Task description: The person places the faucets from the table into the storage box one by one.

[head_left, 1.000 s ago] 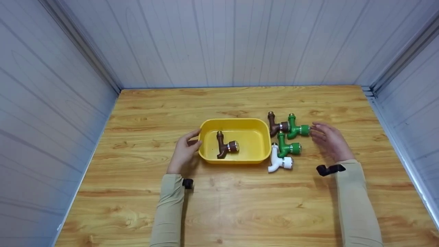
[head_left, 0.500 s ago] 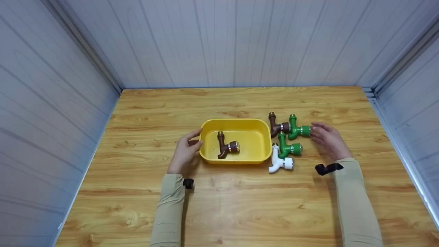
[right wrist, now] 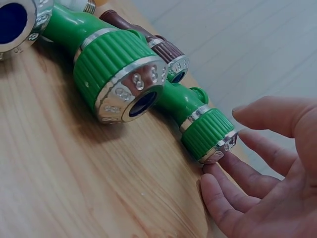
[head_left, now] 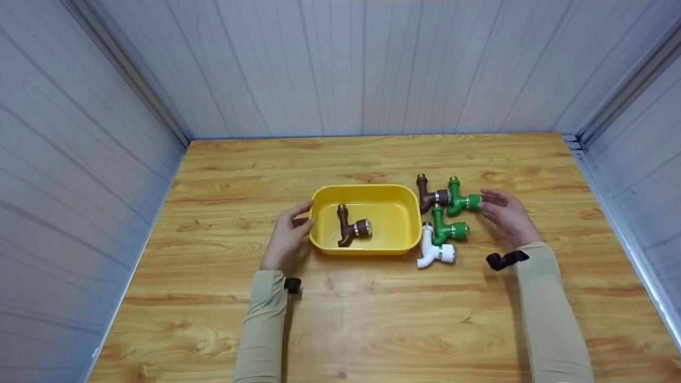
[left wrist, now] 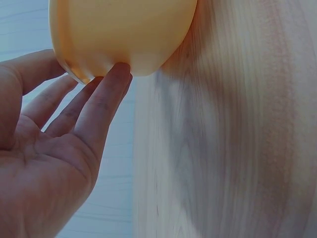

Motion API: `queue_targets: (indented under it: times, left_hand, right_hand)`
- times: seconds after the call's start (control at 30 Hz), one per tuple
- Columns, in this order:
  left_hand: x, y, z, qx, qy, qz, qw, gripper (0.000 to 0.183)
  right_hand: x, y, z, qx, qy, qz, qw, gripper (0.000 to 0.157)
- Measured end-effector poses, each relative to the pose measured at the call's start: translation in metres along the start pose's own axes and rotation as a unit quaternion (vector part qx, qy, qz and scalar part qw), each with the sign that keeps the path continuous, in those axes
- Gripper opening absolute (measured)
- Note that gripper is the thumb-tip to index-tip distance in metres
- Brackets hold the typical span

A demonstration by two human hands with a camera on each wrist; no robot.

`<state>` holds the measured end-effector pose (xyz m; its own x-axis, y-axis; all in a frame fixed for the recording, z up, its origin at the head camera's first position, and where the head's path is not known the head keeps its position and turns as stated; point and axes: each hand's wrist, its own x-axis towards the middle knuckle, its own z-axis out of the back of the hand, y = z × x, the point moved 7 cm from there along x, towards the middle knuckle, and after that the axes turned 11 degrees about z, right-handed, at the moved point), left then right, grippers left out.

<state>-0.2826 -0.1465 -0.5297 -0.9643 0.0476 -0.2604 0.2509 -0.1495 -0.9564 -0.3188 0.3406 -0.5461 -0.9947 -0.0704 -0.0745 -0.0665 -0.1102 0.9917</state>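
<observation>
My left hand (head_left: 287,234) holds the left end of a yellow plastic basin (head_left: 367,251); in the left wrist view the fingertips (left wrist: 119,74) rest on its outer wall, the thumb at the rim. Inside the basin lies a brown tap (head_left: 347,229). Fingertips of my right hand (head_left: 511,215) are right at the knob end of the far green tap (head_left: 462,200), thumb apart from it in the right wrist view. Beside the basin's right end lie another brown tap (head_left: 428,196), a nearer green tap (head_left: 446,227) and a white tap (head_left: 433,250).
A wood-grain table top (head_left: 383,319) lies under everything. Pale panelled walls (head_left: 340,64) stand behind it and at both sides. The taps on the right are close together, some overlapping in the head view. Black wrist mounts (head_left: 292,285) sit at the cuffs.
My right hand has shifted slightly left, its fingers closer round the far green tap's knob end. The left hand, the basin and the taps look unchanged.
</observation>
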Motion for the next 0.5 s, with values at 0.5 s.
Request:
queue_targets:
  times: [0.5]
  left_hand:
    - [0.0000,-0.0016,0.0002,0.019,-0.002,-0.012,0.9997,0.045]
  right_hand:
    - [0.0019,0.0028,-0.0031,-0.076,-0.014,0.003,0.997,0.052]
